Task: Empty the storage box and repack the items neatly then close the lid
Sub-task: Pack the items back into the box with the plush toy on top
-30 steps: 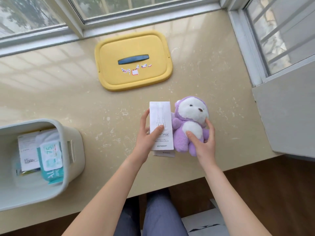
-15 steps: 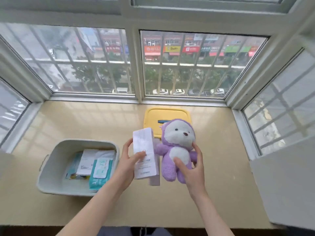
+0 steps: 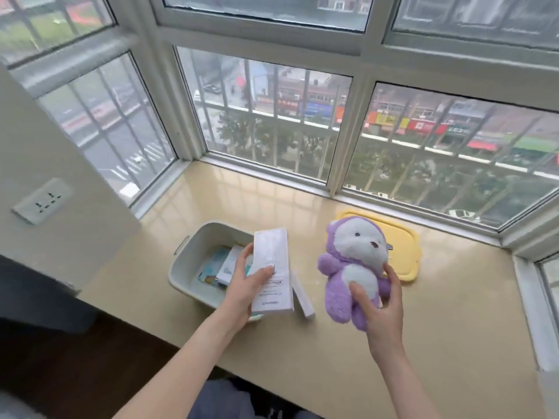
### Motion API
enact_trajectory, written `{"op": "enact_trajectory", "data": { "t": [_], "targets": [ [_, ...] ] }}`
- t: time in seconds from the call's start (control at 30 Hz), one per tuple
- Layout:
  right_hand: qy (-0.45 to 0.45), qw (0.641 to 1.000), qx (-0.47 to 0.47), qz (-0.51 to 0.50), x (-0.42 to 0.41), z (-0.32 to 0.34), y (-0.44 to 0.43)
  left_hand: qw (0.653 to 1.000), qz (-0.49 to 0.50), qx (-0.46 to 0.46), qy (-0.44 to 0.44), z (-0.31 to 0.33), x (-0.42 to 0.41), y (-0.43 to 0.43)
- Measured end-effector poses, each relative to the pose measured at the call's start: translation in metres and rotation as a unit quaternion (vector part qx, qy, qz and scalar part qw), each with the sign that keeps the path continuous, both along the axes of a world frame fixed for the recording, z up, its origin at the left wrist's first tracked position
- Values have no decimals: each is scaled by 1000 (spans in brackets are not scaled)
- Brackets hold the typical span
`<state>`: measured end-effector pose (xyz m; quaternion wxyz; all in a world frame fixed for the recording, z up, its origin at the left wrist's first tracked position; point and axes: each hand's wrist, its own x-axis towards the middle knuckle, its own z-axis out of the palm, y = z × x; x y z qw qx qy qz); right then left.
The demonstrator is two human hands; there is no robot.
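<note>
The storage box, a pale open tub with a slot handle in its end wall, sits on the beige window sill left of centre, and inside it lie a teal wipes packet and a white packet partly over it. Over the box's near right corner the left hand grips a tall white carton, thumb pressed on its printed face and fingers wrapped behind, the carton held nearly upright with small print near its lower end. Just right of the carton's lower part a second slim white box shows edge-on; I cannot tell whether it rests on the sill or is held along with the carton. Further right the right hand holds a purple plush toy with a white face and belly, thumb on the belly and fingers curled round its side, the toy upright and clear of the sill. The two hands are apart. Behind the toy the yellow lid lies flat on the sill close to the window frame, well apart from the box. A wall socket sits on the wall at the left
</note>
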<state>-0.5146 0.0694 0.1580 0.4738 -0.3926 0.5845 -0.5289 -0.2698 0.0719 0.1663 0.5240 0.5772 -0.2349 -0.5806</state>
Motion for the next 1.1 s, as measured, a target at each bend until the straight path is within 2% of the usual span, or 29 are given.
{"op": "enact_trajectory", "data": {
  "t": [0.23, 0.4, 0.7, 0.97, 1.1],
  "targets": [
    [26, 1000, -13, -6, 59, 0, 0, 1000, -10, 9, -3, -13, 72, 3],
    [33, 998, -11, -53, 117, -7, -1, 999, -45, 15, -12, -19, 141, -3],
    [31, 993, 30, -112, 220, -26, 3, 991, -93, 60, -71, -36, 284, -31],
    [47, 989, 80, -119, 262, -66, -20, 971, -169, 99, -139, -111, 279, -72],
    [44, 988, 86, -124, 260, -97, -38, 952, -198, 94, -216, -161, 253, -91]
  ]
}}
